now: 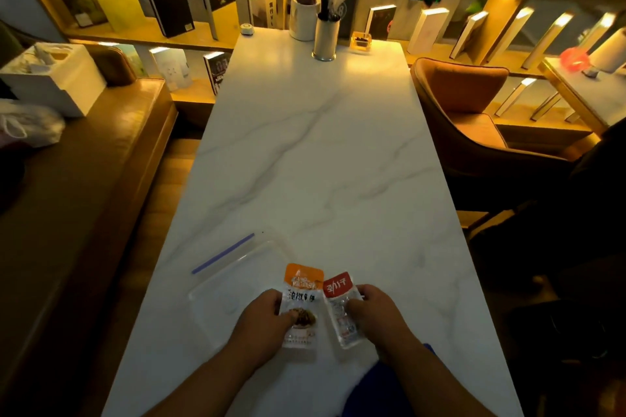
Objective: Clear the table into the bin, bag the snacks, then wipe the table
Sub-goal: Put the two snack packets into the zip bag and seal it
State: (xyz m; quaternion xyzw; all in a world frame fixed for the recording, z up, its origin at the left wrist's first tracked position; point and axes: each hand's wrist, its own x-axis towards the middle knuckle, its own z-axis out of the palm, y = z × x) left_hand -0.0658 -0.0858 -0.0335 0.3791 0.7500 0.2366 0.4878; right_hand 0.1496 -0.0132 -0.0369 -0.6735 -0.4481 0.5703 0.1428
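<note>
Warm shelf light spills over rows of books behind a long white marble table (315,152), bare across its middle, with a paper roll, a utensil holder (326,37) and a small dish pushed to the far edge. Down at the near edge, left of centre, lies a clear zip bag (233,278), flat on the stone, its purple seal strip toward the far left and its near corner slipping under the left wrist. Just right of it, two snack packets sit side by side, edges touching near their tops. The left hand (267,322) has the orange packet (302,301), fingers curled over its lower left side and pinching it against the thumb. The right hand (376,311) has the red packet (340,306), fingers bent over its right edge; whether the thumb is underneath I cannot tell. Both packets look light, thin and crinkly, glossy film that will likely slide between fingertips, with soft contents that can take a squeeze. Best grip looks to be the flat sealed edge, top or bottom, where the film is stiffest. That bag is floppy and slick too: it will probably want one hand holding its mouth open by the seal strip.
</note>
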